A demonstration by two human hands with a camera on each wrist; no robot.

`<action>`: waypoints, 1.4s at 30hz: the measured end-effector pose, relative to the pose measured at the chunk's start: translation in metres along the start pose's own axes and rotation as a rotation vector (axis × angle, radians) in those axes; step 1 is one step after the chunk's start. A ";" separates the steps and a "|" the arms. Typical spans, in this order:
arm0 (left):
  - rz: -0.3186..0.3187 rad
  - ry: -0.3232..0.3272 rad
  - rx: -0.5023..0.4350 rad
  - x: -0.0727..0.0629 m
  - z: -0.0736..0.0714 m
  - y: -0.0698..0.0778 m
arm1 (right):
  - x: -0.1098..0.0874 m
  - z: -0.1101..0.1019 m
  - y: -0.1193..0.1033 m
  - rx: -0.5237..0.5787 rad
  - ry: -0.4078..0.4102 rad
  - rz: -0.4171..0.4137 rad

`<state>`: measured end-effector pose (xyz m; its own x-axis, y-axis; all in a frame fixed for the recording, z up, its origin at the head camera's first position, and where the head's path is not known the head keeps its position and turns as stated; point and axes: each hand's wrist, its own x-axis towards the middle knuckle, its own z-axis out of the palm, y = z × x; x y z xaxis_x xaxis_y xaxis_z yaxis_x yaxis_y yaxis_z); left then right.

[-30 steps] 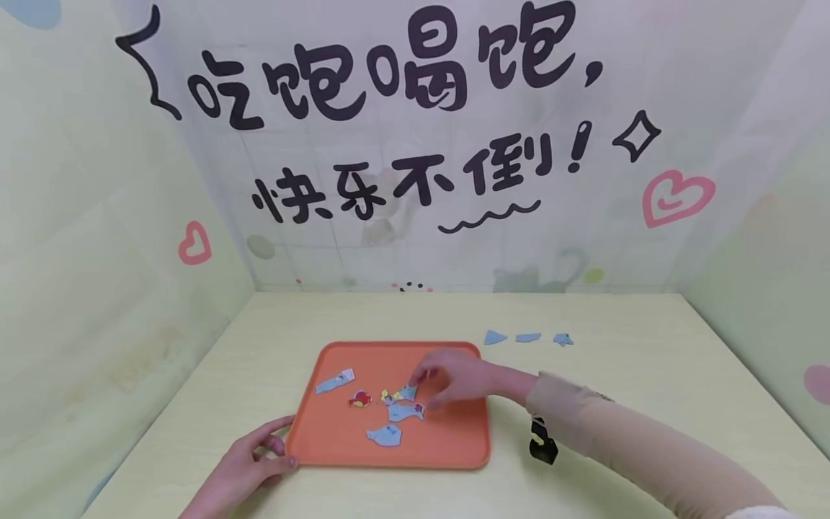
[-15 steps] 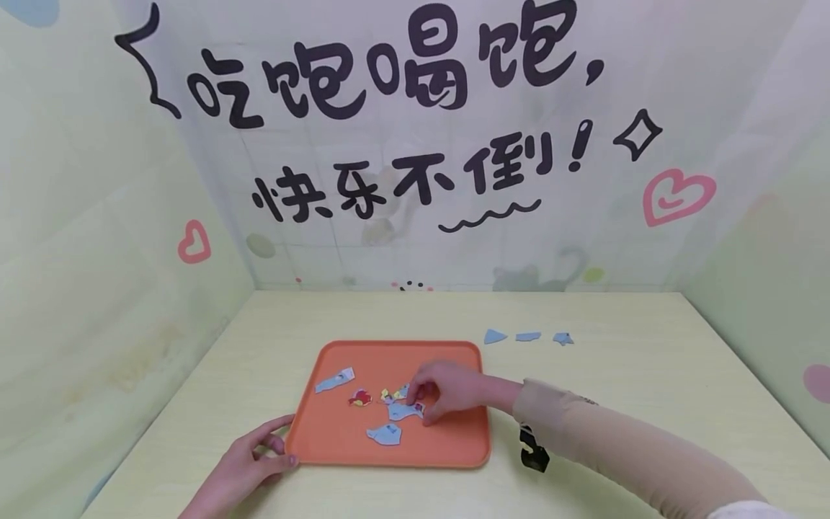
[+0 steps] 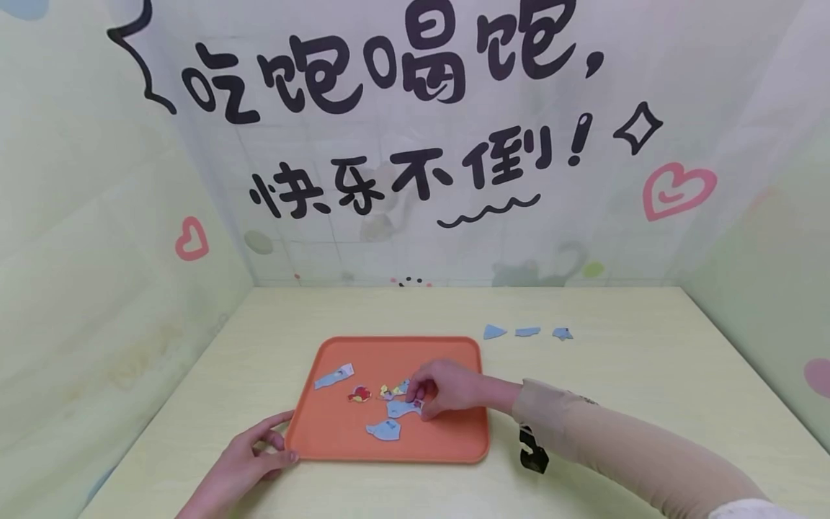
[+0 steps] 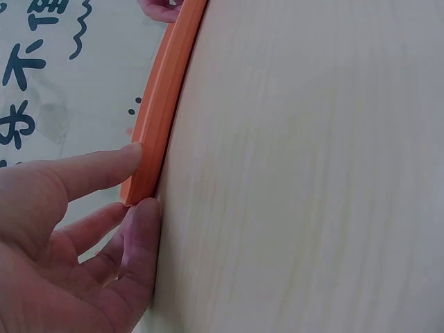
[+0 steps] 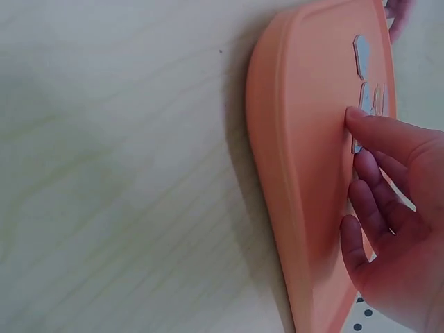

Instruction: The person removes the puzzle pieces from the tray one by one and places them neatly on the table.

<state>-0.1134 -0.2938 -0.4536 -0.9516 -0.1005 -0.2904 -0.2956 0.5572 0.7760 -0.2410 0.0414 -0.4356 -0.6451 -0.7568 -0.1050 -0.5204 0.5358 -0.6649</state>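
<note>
An orange tray (image 3: 447, 440) lies on the table with thin, irregular puzzle pieces on it. My left hand (image 3: 249, 458) grips its near left corner; the left wrist view has the thumb and index finger (image 4: 104, 170) against the rim. Over the tray's right half, my right hand (image 3: 454, 386) pinches the right end of a pale blue puzzle piece (image 3: 400, 409) with a red mark, between thumb and forefinger. Its fingers partly hide a blue and yellow piece (image 3: 389, 391) just behind. Nearer me lies another blue piece (image 3: 384, 430); a red one (image 3: 359, 393) sits to the left.
A long blue piece (image 3: 333, 376) rests at the tray's left side. Behind the tray's right corner, three blue pieces lie in a row on the table: a triangle (image 3: 494, 331), a strip (image 3: 527, 331) and a jagged one (image 3: 562, 333). A printed backdrop (image 3: 363, 252) rises behind.
My right hand has come down and slightly left, its fingertips closing on the end of the red-marked blue piece. The left hand stays at the tray corner. The head view has tilted slightly.
</note>
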 end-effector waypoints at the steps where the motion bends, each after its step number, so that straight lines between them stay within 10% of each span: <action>1: -0.008 0.002 -0.004 0.001 0.000 0.000 | 0.000 0.000 0.000 0.009 0.000 0.006; 42: -0.014 0.004 0.005 -0.001 -0.001 0.004 | 0.000 -0.021 0.003 -0.143 -0.073 -0.052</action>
<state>-0.1138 -0.2919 -0.4496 -0.9478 -0.1111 -0.2990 -0.3083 0.5596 0.7693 -0.2542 0.0504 -0.4220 -0.5760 -0.8070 -0.1301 -0.6294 0.5394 -0.5593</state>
